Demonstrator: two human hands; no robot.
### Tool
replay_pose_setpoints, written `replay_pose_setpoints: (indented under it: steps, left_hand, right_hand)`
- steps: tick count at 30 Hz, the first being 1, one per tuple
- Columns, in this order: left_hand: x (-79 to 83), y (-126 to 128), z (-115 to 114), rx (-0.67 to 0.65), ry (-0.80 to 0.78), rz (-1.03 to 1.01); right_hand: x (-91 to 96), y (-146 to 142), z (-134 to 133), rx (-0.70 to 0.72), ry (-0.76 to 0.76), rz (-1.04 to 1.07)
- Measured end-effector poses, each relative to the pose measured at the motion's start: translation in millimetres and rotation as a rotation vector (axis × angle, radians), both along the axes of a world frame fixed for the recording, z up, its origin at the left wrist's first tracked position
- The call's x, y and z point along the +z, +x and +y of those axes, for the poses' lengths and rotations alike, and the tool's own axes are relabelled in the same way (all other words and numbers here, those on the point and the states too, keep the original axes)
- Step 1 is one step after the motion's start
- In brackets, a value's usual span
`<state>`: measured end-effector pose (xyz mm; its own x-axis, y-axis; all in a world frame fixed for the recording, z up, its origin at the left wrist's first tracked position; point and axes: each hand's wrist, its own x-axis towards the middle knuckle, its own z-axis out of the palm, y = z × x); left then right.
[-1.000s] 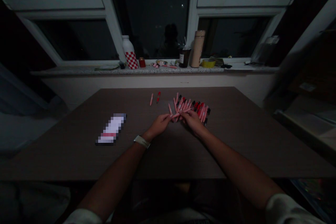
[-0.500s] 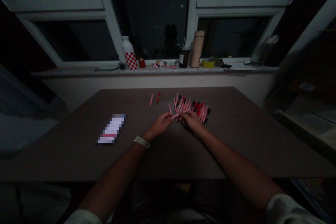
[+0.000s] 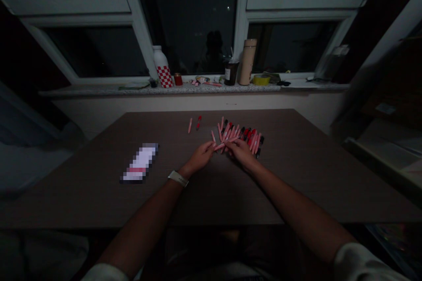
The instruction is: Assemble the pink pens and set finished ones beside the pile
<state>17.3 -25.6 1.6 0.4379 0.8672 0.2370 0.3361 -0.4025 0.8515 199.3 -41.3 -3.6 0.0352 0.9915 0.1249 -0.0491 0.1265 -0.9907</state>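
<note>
Your hands: your left hand (image 3: 199, 158) and your right hand (image 3: 241, 153) meet low over the tabletop, just in front of the heap.
Your grip: your right hand pinches a slim pink tube (image 3: 227, 143) between thumb and fingers, clenched enough to hold it up. Your left fingertips (image 3: 211, 145) sit at the tube's lower end; you cannot tell whether they grasp it or only touch it.
Held tube: it lies tilted across the gap between your hands, just above the near edge of the heap.
Heap: a close-packed heap of slim tubes (image 3: 241, 137), pink, red and black, lies on the table to the right of centre.
Loose tubes: a pink tube (image 3: 190, 125) and a red one (image 3: 198, 122) lie apart, beyond your left hand.
Table: a dark wood-grain table (image 3: 75, 193) bears all of these, plus a pixelated flat packet (image 3: 140, 163) to your left.
Wrist: a pale watch (image 3: 178, 178) circles your left wrist.
Windowsill containers: a speckled stone sill (image 3: 99, 90) holds a white bottle with a red-checked label (image 3: 164, 68), a small red jar (image 3: 178, 79), a dark cup with a stick rising from it (image 3: 231, 73), a tan flask (image 3: 247, 62) and a clear container (image 3: 331, 62). Their contents are hidden.
</note>
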Motion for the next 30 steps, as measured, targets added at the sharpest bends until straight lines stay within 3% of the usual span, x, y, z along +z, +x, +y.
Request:
replay_pose_setpoints:
  steps: [11,18,30]
  left_hand:
    - [-9.0,-4.0,8.1,0.040,0.032,0.024]
    - [-6.4,-1.6,5.1,0.051,0.021,-0.052]
    - [-7.4,-10.3,5.3,0.035,0.356,0.250]
  right_hand:
    - [2.1,1.1,2.0,-0.020,0.008,0.031]
    - [2.3,1.9,3.9,-0.042,0.026,0.076]
    - [-2.0,3.7,7.4,-0.080,-0.030,0.104]
